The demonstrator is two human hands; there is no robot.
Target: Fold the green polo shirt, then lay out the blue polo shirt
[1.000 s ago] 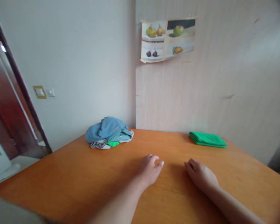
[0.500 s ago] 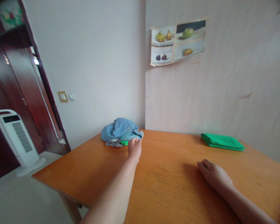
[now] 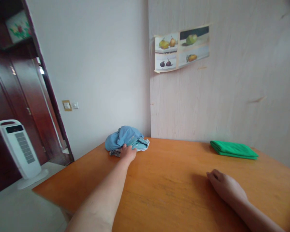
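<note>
A crumpled pile of clothes (image 3: 125,135) lies at the table's far left, light blue on top with a grey patterned piece (image 3: 114,152) showing beneath. My left hand (image 3: 128,153) reaches to the front edge of this pile and touches it. Its fingers bend down into the cloth, so their grip is hidden. My right hand (image 3: 226,185) is loosely closed over the table on the right, with nothing visible in it. Beyond that hand lies a folded green cloth (image 3: 234,149), apart from it.
The wooden table (image 3: 164,187) stands against the wall. Fruit pictures (image 3: 181,48) are taped to the wall panel. On the floor at left stands a white tower heater or fan (image 3: 23,153), near dark red doors (image 3: 36,109).
My left hand has moved left along the front of the pile, and the bright green bit seen there before is now hidden. My right hand stays closed in nearly the same place.
</note>
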